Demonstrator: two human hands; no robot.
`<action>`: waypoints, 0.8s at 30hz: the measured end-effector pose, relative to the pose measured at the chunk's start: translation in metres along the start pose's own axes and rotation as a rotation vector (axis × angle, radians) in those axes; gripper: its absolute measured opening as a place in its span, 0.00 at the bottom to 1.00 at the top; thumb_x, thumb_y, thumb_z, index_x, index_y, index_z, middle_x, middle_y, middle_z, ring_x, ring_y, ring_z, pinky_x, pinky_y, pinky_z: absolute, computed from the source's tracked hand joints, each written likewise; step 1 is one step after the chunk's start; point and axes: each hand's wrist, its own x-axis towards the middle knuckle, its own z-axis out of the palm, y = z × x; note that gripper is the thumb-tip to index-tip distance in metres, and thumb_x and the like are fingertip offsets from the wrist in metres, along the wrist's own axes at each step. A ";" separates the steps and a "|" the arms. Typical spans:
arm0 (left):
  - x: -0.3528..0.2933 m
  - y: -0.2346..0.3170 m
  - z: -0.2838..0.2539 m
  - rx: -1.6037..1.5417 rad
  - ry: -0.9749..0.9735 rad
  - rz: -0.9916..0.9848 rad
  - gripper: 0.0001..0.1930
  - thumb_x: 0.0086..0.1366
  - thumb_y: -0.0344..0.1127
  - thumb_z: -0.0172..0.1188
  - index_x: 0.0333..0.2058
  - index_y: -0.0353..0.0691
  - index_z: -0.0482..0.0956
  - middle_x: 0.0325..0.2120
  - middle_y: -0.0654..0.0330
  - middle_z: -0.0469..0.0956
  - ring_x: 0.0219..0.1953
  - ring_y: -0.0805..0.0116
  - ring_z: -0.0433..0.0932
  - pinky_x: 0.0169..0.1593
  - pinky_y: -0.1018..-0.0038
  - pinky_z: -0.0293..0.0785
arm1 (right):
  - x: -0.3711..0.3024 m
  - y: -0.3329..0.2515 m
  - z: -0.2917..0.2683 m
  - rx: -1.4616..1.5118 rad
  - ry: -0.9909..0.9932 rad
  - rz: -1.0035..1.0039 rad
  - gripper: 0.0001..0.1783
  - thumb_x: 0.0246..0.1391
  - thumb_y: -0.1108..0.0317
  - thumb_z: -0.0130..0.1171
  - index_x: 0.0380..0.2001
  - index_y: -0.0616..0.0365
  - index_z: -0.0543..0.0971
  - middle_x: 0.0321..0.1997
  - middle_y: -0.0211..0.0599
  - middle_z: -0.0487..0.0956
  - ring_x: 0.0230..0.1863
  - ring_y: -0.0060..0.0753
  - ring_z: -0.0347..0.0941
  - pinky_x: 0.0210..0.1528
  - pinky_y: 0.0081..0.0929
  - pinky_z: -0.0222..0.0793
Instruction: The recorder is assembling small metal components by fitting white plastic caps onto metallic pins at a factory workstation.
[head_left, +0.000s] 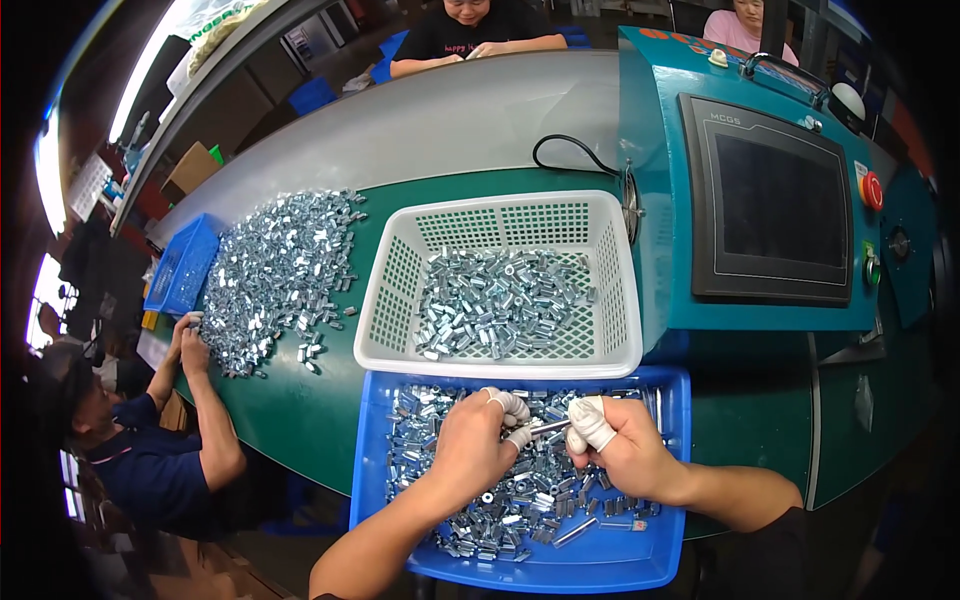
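Note:
My left hand and my right hand are closed over the blue tray, fingertips facing each other. White coverings wrap several fingertips on both. Between them runs a slim metal rod, pinched at its right by my right hand. Its left end goes into my left fingertips, which hide whether a small part sits there too. Loose shiny hexagonal metal nuts, long and hollow, fill much of the tray below. Near the tray's lower right lie a clear tube-like piece and a small rod with a reddish end.
Behind the tray stands a white perforated basket holding more nuts. A teal machine with a dark screen rises on the right. Left lies a large heap of nuts beside a blue bin; a co-worker's hands touch its edge. Others sit across the table.

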 end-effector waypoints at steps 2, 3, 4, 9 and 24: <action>0.000 0.008 -0.006 -0.001 -0.021 0.035 0.08 0.46 0.29 0.66 0.26 0.37 0.77 0.22 0.56 0.75 0.25 0.58 0.75 0.31 0.66 0.71 | 0.001 0.001 -0.001 0.012 -0.001 -0.025 0.19 0.64 0.61 0.41 0.21 0.57 0.71 0.18 0.26 0.70 0.20 0.14 0.61 0.23 0.14 0.56; -0.001 0.003 -0.006 0.010 -0.026 0.048 0.08 0.47 0.29 0.66 0.26 0.36 0.77 0.22 0.56 0.75 0.25 0.60 0.75 0.31 0.67 0.71 | 0.003 0.000 -0.002 0.012 -0.001 -0.014 0.19 0.64 0.61 0.41 0.21 0.57 0.71 0.18 0.26 0.70 0.20 0.14 0.61 0.23 0.14 0.56; -0.002 0.004 -0.008 -0.048 -0.018 0.007 0.09 0.48 0.29 0.67 0.27 0.36 0.76 0.22 0.58 0.75 0.24 0.65 0.73 0.30 0.71 0.71 | 0.004 -0.001 -0.001 0.021 0.010 -0.016 0.19 0.64 0.61 0.41 0.21 0.57 0.71 0.18 0.26 0.70 0.20 0.13 0.61 0.22 0.14 0.56; 0.005 0.008 -0.018 -0.357 0.060 -0.025 0.07 0.55 0.28 0.64 0.30 0.33 0.75 0.27 0.61 0.77 0.30 0.74 0.73 0.37 0.76 0.71 | 0.013 -0.005 -0.009 -0.019 0.096 -0.058 0.22 0.65 0.58 0.39 0.19 0.56 0.70 0.16 0.25 0.70 0.16 0.11 0.56 0.20 0.12 0.52; -0.016 0.008 -0.021 -0.549 0.037 0.157 0.11 0.54 0.30 0.64 0.36 0.35 0.78 0.28 0.58 0.77 0.32 0.69 0.76 0.37 0.75 0.72 | 0.010 -0.002 0.000 -0.122 0.011 0.043 0.21 0.63 0.59 0.42 0.17 0.57 0.70 0.14 0.27 0.70 0.14 0.12 0.57 0.18 0.15 0.53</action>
